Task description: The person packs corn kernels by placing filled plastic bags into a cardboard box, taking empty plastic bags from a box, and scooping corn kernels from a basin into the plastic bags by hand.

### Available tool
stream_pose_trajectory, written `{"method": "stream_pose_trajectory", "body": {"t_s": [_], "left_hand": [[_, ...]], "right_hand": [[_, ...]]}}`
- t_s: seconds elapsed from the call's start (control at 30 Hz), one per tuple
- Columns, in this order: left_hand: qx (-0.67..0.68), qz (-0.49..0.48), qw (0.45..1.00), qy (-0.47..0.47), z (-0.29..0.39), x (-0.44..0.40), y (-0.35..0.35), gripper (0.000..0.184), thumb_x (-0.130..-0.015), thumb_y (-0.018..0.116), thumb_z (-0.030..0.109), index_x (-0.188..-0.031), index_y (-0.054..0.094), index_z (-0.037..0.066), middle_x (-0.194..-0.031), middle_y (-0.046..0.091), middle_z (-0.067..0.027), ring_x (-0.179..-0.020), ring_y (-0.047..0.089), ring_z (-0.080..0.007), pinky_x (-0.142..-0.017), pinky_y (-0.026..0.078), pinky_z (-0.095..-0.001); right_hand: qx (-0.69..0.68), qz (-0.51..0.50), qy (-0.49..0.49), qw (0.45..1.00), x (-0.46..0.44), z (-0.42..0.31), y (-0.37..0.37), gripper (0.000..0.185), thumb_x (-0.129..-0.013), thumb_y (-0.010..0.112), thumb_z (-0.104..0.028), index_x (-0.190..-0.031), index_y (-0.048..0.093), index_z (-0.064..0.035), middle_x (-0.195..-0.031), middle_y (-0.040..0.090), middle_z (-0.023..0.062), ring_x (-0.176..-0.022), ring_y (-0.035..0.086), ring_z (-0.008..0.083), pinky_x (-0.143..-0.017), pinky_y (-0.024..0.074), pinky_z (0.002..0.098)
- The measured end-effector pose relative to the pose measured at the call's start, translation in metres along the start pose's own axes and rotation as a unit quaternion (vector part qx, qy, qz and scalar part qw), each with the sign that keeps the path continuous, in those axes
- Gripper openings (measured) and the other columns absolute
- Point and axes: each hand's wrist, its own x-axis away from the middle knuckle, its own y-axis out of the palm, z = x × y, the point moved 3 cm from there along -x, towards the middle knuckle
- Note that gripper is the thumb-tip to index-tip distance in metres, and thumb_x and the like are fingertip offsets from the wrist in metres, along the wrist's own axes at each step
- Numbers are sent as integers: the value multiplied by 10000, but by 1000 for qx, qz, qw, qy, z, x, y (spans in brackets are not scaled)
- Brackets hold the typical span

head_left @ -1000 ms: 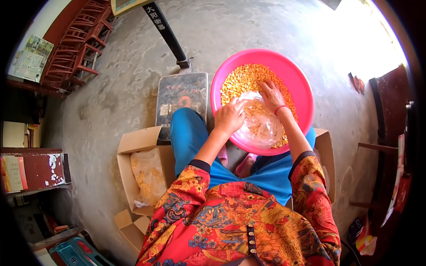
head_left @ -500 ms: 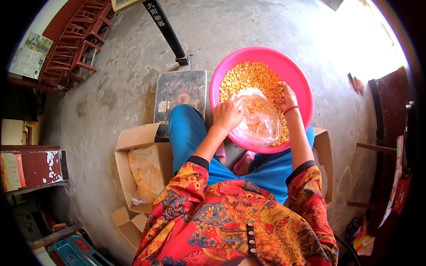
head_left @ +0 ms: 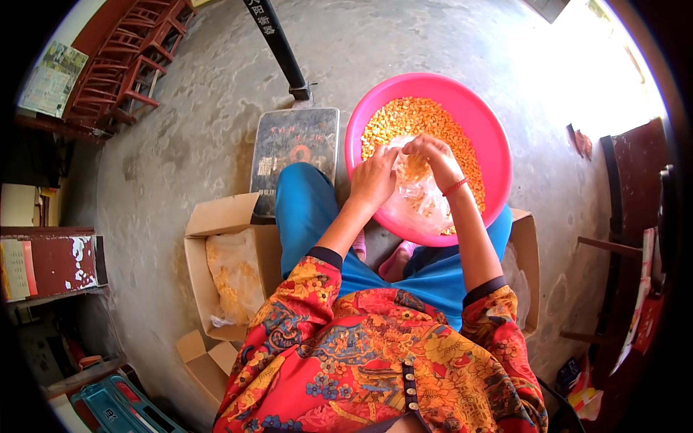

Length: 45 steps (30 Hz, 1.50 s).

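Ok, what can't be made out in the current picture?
All in the head view:
Left hand and right hand: exact fingertip grip on the clear plastic bag, hidden by the fingers.
Black metal post: top, cut off by the upper edge.
Right-hand brown cardboard box: most contents, behind its wall and the floral sleeve.
Dark platform: writing too small.

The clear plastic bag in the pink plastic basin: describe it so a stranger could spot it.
Find the round pink plastic basin of orange-yellow kernels. Inside, the left hand and right hand touch one clear plastic bag. Its neighbours sit in brown cardboard boxes.
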Motion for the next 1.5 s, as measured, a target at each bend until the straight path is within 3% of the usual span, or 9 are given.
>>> {"method": "stream_pose_trajectory", "body": {"t_s": [0.1,0.33,0.5,0.57,0.63,0.93,1.07,1.1,1.5], "left_hand": [[7,15,1000,6,-2,0,1,418,-728,555,56,-1140,544,127,-1044,540,-96,-792,605,-315,-676,496,-421],[-8,18,1000,21,-4,-1,6,381,-743,520,79,-1121,549,120,-1072,528,-102,-784,613,-301,-677,506,-409],[-8,11,1000,21,-4,-1,6,378,-744,527,111,-1121,551,121,-1084,526,-105,-791,614,-297,-682,507,-406],[-9,7,1000,24,-5,-1,7,378,-745,527,116,-1122,551,121,-1087,526,-105,-791,615,-295,-683,507,-406],[-18,13,1000,19,-2,0,5,374,-743,528,120,-1116,553,120,-1080,530,-105,-783,616,-291,-673,509,-404],[-10,10,1000,26,-3,0,7,350,-741,528,121,-1089,563,113,-1054,540,-106,-755,618,-286,-650,510,-405],[-6,14,1000,26,-3,1,6,351,-742,525,117,-1091,564,114,-1043,543,-108,-755,617,-288,-649,510,-405],[-8,16,999,26,-3,1,6,352,-743,523,115,-1092,564,114,-1040,543,-110,-754,616,-289,-648,509,-405],[-5,24,999,24,-6,0,9,355,-740,526,118,-1092,565,118,-1035,544,-110,-745,613,-299,-640,507,-411]], "right_hand": [[130,-30,12,991,6,-4,1,166,-842,537,-178,-823,612,-31,-879,639,42,-843,566,103,-735,440,264],[323,173,-72,928,-7,11,-93,218,-834,570,-230,-955,637,-61,-877,647,64,-836,605,159,-729,481,294],[629,271,-102,722,4,49,-118,284,-821,554,-224,-1072,598,-100,-1060,577,141,-973,559,300,-849,439,378],[641,256,-69,720,5,57,-114,308,-822,535,-216,-1103,570,-95,-1100,554,157,-1005,537,328,-849,433,411],[542,188,-58,817,1,53,-102,297,-818,543,-256,-1069,575,-102,-1038,552,168,-995,519,348,-836,428,414],[519,93,-77,846,1,55,-88,179,-832,566,-214,-930,576,-65,-770,567,107,-731,570,291,-672,465,373],[38,191,65,979,7,47,-107,187,-875,509,-235,-917,574,-65,-708,556,34,-569,505,145,-473,398,253],[-191,153,145,959,11,37,-103,184,-887,493,-237,-922,572,-75,-712,553,20,-540,471,100,-425,360,215],[-254,235,160,925,10,37,-115,192,-908,494,-282,-820,498,-112,-660,479,0,-448,348,62,-355,243,171]]}}
